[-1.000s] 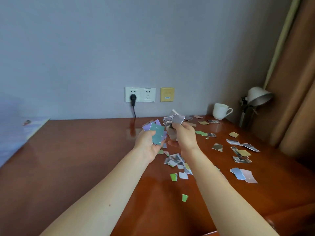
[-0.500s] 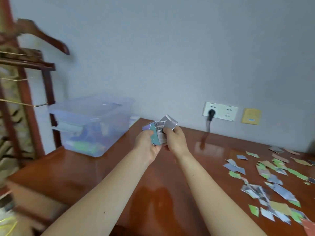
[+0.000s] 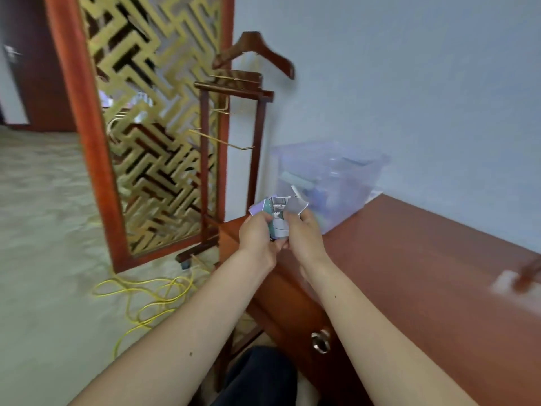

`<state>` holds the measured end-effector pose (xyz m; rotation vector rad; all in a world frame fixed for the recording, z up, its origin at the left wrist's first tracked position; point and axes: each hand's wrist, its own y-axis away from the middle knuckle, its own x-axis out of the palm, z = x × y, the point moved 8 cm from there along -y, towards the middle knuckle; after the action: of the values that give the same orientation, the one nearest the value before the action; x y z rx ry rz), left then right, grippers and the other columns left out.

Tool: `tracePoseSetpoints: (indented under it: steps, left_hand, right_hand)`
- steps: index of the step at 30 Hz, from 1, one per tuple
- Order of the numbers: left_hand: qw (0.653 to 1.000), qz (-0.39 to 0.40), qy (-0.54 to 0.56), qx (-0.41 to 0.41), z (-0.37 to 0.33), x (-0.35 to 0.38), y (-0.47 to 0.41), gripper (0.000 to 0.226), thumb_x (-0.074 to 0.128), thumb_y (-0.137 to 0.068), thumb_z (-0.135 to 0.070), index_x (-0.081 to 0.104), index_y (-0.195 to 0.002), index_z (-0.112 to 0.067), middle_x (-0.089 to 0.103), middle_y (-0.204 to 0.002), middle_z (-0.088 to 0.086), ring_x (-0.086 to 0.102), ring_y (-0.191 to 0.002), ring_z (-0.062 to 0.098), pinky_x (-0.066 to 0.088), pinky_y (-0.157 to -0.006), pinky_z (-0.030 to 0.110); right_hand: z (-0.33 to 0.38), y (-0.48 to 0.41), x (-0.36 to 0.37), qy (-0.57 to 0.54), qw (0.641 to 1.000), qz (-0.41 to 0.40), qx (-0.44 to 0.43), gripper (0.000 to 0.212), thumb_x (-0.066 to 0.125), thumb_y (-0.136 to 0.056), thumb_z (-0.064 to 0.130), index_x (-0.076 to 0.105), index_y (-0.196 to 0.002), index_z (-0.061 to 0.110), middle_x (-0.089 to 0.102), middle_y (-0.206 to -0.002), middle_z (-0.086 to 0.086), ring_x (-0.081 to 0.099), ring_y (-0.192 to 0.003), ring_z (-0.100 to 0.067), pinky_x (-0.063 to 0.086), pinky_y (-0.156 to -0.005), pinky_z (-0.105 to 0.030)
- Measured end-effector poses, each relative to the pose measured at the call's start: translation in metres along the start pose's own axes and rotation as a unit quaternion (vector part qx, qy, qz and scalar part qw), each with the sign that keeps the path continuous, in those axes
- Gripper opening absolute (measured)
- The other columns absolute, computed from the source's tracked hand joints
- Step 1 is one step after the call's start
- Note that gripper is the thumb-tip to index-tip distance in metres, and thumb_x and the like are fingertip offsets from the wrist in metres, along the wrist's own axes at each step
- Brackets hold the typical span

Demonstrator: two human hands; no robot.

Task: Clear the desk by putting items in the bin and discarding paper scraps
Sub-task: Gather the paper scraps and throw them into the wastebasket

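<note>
The left hand (image 3: 257, 238) and right hand (image 3: 304, 235) are close together, fingers curled round one bunch of scraps (image 3: 278, 212), one gripping each side. They hold the bunch over the left end of the desk (image 3: 409, 273), just short of the clear bin (image 3: 351, 168) standing there by the wall. Its contents are blurred, perhaps paper. Past the desk edge are open floor, a stand (image 3: 231, 127) and a yellow cable (image 3: 152, 294).

worktop (image 3: 424, 273): reddish wood, smooth, glossy
bin (image 3: 336, 168): translucent plastic
paper scraps (image 3: 279, 216): printed paper, perhaps slightly glossy
drawer handle (image 3: 320, 341): shiny metal
screen lattice (image 3: 152, 127): gold-coloured, metallic sheen
floor (image 3: 44, 230): pale carpet, matt
</note>
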<state>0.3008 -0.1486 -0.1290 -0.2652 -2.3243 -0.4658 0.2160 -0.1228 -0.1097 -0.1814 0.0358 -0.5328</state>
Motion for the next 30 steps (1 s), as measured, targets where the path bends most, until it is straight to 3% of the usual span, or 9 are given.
tracePoseSetpoints:
  steps: [4,7,12,17,22,26,28,30]
  left_hand:
    - [0.998,-0.050,-0.018,0.027,-0.028,-0.069,-0.002,0.028,0.037,-0.089,0.006,0.059,-0.091,-0.011,0.057,-0.078,0.011,0.055,-0.061,0.021,0.042,-0.058,0.029]
    - [0.996,-0.081,-0.017,0.038,-0.040,-0.124,-0.008,0.029,0.038,-0.089,0.006,0.061,-0.094,-0.012,0.060,-0.082,0.011,0.057,-0.065,0.022,0.045,-0.060,0.031]
    - [0.989,-0.143,-0.017,0.010,-0.034,-0.218,-0.026,0.026,0.040,-0.089,0.003,0.057,-0.105,-0.007,0.060,-0.090,0.014,0.061,-0.071,0.022,0.053,-0.049,0.027]
    - [0.975,-0.215,-0.050,-0.031,-0.008,-0.303,-0.046,0.014,0.044,-0.087,0.002,0.055,-0.091,-0.006,0.057,-0.088,0.016,0.057,-0.071,0.023,0.050,-0.047,0.026]
    - [0.961,-0.251,-0.053,-0.099,0.025,-0.365,-0.055,0.014,0.044,-0.089,0.004,0.055,-0.083,-0.003,0.056,-0.078,0.016,0.055,-0.069,0.025,0.049,-0.061,0.034]
    - [0.947,-0.282,-0.054,-0.143,0.044,-0.403,-0.060,0.015,0.045,-0.086,0.005,0.055,-0.077,-0.001,0.055,-0.076,0.018,0.053,-0.067,0.028,0.048,-0.062,0.036]
    - [0.940,-0.301,-0.033,-0.159,0.051,-0.417,-0.061,0.016,0.045,-0.090,0.001,0.056,-0.080,-0.003,0.056,-0.076,0.017,0.055,-0.069,0.028,0.048,-0.063,0.038]
    - [0.935,-0.312,-0.008,-0.168,0.055,-0.426,-0.062,0.017,0.044,-0.094,-0.004,0.060,-0.089,-0.006,0.059,-0.079,0.016,0.056,-0.070,0.028,0.049,-0.065,0.040]
  right_hand:
    - [-0.032,0.016,0.065,-0.010,0.998,0.047,0.026,0.033,0.044,-0.093,0.011,0.066,-0.115,0.018,0.071,-0.103,-0.002,0.064,-0.083,-0.012,0.046,-0.062,-0.022]
    - [-0.057,0.030,0.107,0.002,0.996,0.075,0.049,0.029,0.044,-0.093,0.008,0.067,-0.104,0.022,0.070,-0.095,-0.001,0.063,-0.076,-0.011,0.045,-0.059,-0.022]
    - [-0.122,0.054,0.161,0.037,0.988,0.106,0.108,0.027,0.048,-0.090,0.013,0.067,-0.107,0.023,0.071,-0.104,-0.009,0.067,-0.093,-0.026,0.050,-0.072,-0.035]
    - [-0.191,0.073,0.195,0.073,0.972,0.132,0.183,0.025,0.047,-0.085,0.012,0.067,-0.088,0.027,0.070,-0.101,-0.016,0.067,-0.091,-0.032,0.056,-0.078,-0.047]
    - [-0.258,0.089,0.214,0.081,0.940,0.166,0.288,0.026,0.043,-0.097,0.010,0.063,-0.105,0.023,0.064,-0.088,-0.003,0.061,-0.069,-0.016,0.052,-0.057,-0.027]
    - [-0.305,0.099,0.225,0.114,0.912,0.184,0.348,0.023,0.042,-0.096,0.010,0.061,-0.096,0.023,0.065,-0.093,-0.006,0.062,-0.076,-0.021,0.055,-0.070,-0.038]
    - [-0.323,0.104,0.230,0.131,0.898,0.197,0.370,0.026,0.042,-0.096,0.009,0.061,-0.105,0.023,0.067,-0.101,-0.007,0.066,-0.083,-0.024,0.057,-0.078,-0.044]
    - [-0.339,0.106,0.233,0.133,0.892,0.193,0.387,0.033,0.040,-0.095,0.006,0.059,-0.119,0.019,0.068,-0.107,-0.010,0.068,-0.089,-0.026,0.058,-0.076,-0.043]
